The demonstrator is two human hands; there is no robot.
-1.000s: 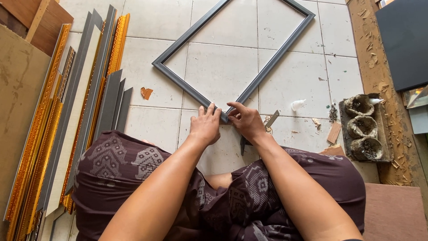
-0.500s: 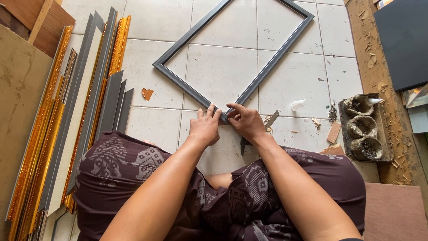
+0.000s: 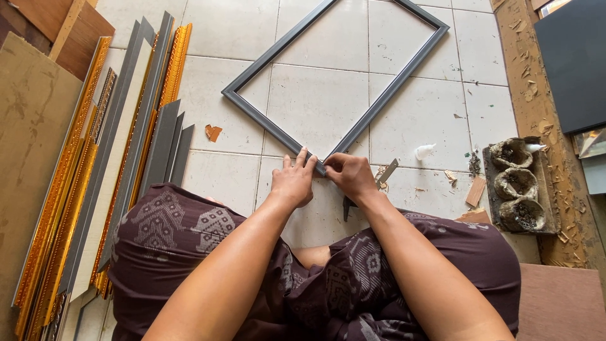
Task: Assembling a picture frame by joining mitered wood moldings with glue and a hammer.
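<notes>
Centre: left hand [image 3: 293, 184] and right hand [image 3: 351, 177] fingers clamped on grey frame [image 3: 338, 81] corner | press both mitred sides flush, evenly, flat on the tiled floor [image 3: 435, 113]

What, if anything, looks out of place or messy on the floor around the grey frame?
Small debris litters the white tiles: an orange chip left of the grey frame, wood scraps and a white blob to its right. The frame itself looks intact.

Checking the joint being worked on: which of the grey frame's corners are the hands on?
The corner nearest the person, at the frame's bottom point. The left hand and right hand press either side of it; the other visible corners lie untouched.
</notes>
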